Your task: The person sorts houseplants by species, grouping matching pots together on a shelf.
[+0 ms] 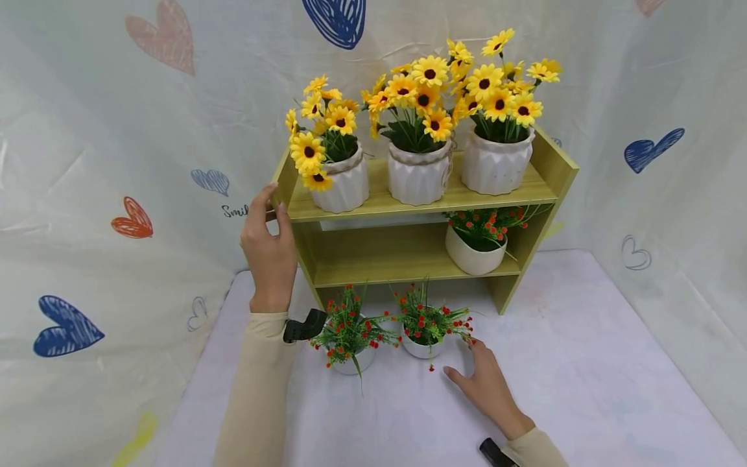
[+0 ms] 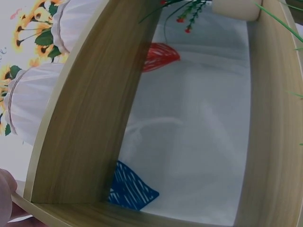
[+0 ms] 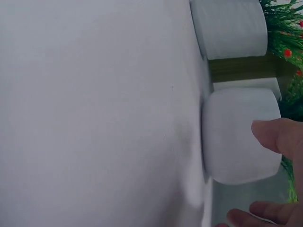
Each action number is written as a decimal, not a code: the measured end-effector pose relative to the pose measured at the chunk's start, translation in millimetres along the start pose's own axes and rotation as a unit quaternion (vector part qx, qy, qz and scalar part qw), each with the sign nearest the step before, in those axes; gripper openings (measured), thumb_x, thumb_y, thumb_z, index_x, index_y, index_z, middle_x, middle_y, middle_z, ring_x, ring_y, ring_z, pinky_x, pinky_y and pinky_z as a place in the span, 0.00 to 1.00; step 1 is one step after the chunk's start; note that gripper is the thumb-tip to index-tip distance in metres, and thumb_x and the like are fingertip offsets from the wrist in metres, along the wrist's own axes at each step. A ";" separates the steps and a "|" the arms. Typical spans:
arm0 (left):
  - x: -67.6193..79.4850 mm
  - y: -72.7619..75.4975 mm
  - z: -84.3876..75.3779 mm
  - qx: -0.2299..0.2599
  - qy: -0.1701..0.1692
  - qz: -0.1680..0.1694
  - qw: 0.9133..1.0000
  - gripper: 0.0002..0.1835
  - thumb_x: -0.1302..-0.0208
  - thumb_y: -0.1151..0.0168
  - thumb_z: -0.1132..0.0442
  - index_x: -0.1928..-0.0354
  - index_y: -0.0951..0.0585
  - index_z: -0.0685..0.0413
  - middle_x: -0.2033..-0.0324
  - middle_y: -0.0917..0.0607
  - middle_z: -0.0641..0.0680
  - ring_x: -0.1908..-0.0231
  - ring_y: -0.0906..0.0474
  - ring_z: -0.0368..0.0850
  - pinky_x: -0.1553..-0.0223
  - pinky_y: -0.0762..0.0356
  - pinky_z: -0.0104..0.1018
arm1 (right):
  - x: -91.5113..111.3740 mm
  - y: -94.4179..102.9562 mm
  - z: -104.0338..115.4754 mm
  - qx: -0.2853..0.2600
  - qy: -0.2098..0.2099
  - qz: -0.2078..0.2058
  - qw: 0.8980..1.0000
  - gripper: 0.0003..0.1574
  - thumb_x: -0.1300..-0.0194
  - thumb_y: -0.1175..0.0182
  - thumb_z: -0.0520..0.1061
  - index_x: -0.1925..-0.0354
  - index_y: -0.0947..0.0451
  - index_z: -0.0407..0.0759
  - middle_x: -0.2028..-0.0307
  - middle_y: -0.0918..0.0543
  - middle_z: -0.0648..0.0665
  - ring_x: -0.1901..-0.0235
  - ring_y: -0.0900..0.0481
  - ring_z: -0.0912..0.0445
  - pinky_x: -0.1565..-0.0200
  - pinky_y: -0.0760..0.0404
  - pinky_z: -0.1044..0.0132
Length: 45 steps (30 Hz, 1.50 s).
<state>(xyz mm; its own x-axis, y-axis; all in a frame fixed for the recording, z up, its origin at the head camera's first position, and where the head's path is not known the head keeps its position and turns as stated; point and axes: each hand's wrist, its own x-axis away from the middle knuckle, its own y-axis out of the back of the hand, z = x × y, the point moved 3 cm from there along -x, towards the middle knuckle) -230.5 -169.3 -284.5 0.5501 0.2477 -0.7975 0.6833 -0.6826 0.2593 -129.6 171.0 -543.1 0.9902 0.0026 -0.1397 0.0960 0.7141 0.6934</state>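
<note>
My left hand (image 1: 270,250) grips the upper left side panel of a two-tier wooden shelf (image 1: 373,256); the left wrist view shows the fingers (image 2: 5,196) at the panel's edge. Low on the right, my right hand (image 1: 490,386) is beside a white pot of red-flowered greenery (image 1: 421,349), thumb and fingers spread apart. In the right wrist view, the thumb is in front of that white pot (image 3: 241,137), and I cannot tell whether it touches. A similar red-flowered plant (image 1: 350,331) stands to its left on the table, partly in front of the shelf.
Three white pots of yellow flowers (image 1: 419,175) line the top tier. Another red-flowered pot (image 1: 475,253) sits at the right of the lower tier. A pale cloth covers the table (image 1: 589,363), and a curtain with printed hearts (image 1: 70,162) hangs behind.
</note>
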 end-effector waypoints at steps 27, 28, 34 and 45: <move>2.0 0.3 3.8 0.004 -0.004 -0.001 1.000 0.18 0.18 0.44 0.65 0.33 0.21 0.63 0.39 0.16 0.64 0.52 0.16 0.63 0.48 0.17 0.54 | -48.1 -41.4 10.0 -0.117 0.019 -0.005 0.993 0.48 0.51 0.15 0.47 0.40 0.26 0.26 0.48 0.19 0.32 0.44 0.20 0.39 0.40 0.22 0.42; 1.8 0.1 3.8 0.004 -0.004 -0.001 1.000 0.18 0.18 0.44 0.65 0.33 0.21 0.63 0.40 0.16 0.64 0.52 0.16 0.62 0.48 0.17 0.54 | -47.7 -40.6 10.0 -0.113 0.017 -0.008 0.993 0.48 0.51 0.15 0.47 0.40 0.26 0.26 0.48 0.19 0.32 0.44 0.20 0.38 0.40 0.22 0.42; 2.9 -0.9 3.8 0.007 -0.004 0.000 1.000 0.18 0.18 0.44 0.65 0.33 0.21 0.62 0.40 0.16 0.64 0.52 0.16 0.62 0.49 0.17 0.53 | -33.9 -30.2 7.7 -0.088 -0.017 -0.013 0.996 0.52 0.52 0.14 0.50 0.39 0.26 0.24 0.48 0.19 0.30 0.46 0.19 0.39 0.43 0.20 0.43; 2.3 -1.1 2.9 0.009 -0.009 -0.003 1.000 0.18 0.18 0.44 0.65 0.33 0.21 0.62 0.41 0.15 0.65 0.53 0.16 0.63 0.51 0.17 0.54 | -1.0 19.2 29.9 -0.154 -0.034 -0.018 0.987 0.44 0.51 0.13 0.52 0.41 0.20 0.38 0.45 0.14 0.41 0.46 0.19 0.53 0.44 0.19 0.59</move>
<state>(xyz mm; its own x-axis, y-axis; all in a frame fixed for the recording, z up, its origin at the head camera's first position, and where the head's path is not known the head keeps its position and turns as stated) -231.4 -170.0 -288.1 0.5374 0.2393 -0.8087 0.6776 -0.6933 0.2451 -125.7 163.7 -508.6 0.9922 -0.0658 -0.1058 0.1061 0.8917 0.4401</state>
